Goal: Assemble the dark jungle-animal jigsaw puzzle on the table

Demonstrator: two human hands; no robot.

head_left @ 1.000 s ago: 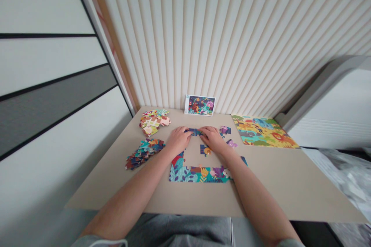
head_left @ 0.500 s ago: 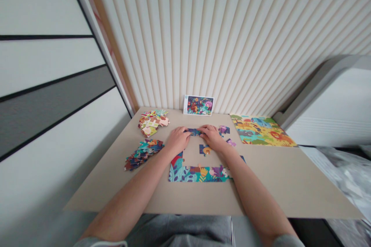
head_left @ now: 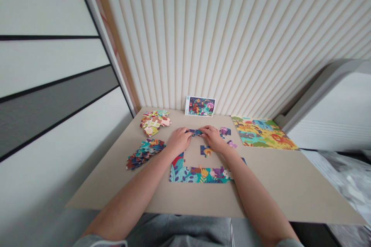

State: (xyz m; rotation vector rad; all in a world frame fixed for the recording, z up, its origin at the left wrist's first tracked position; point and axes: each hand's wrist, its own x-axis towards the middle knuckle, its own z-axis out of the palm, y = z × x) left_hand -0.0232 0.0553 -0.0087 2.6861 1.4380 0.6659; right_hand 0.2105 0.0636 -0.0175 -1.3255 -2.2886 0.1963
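Bottom strip (head_left: 199,175): flat, nearest you.
Blue top strip (head_left: 197,132): between your left hand (head_left: 179,140) and right hand (head_left: 213,139); fingers touch it, maybe so it won't slide. Can't tell if they pinch.
Picture card (head_left: 200,107): stands up, probably so you can peek.

Muted, diffuse light softly shadows the lower-left white panel (head_left: 62,158), while wide-angle distortion stretches the edges.

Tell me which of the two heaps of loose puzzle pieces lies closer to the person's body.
The darker, blue-and-teal heap. The paler, pink-and-green heap sits farther back, nearer the pleated wall.
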